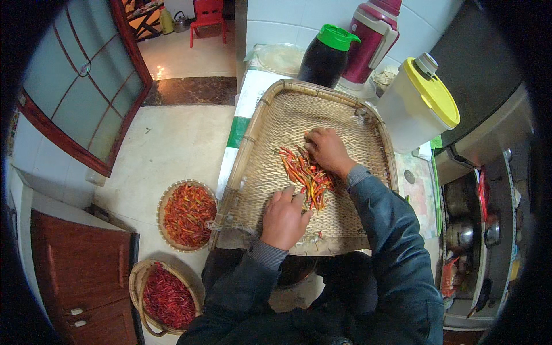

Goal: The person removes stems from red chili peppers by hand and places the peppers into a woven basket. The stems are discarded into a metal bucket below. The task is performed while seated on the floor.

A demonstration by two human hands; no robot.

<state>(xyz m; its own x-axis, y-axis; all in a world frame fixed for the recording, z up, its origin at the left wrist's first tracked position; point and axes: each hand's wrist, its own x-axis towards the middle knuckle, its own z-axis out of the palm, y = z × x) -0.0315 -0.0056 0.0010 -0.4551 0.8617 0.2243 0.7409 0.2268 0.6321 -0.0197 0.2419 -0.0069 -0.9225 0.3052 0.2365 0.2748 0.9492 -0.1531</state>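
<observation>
A small heap of red, orange and greenish chili peppers (307,174) lies in the middle of a woven bamboo winnowing tray (267,133). My left hand (284,219) is at the heap's near left side, palm down, fingers apart, with nothing seen in it. Over the far right side of the heap is my right hand (330,151), its fingers curled down at the peppers. Its fingertips are partly hidden, so whether it grips a pepper is unclear. Some loose stems and bits (312,238) lie along the tray's near edge.
On the floor at left stand a round basket (160,211) of orange-red chilies and a handled basket (134,280) of dark red ones. Behind the tray are a black jug (321,64) with a green lid, a maroon thermos (366,47) and a yellow-lidded plastic container (405,108).
</observation>
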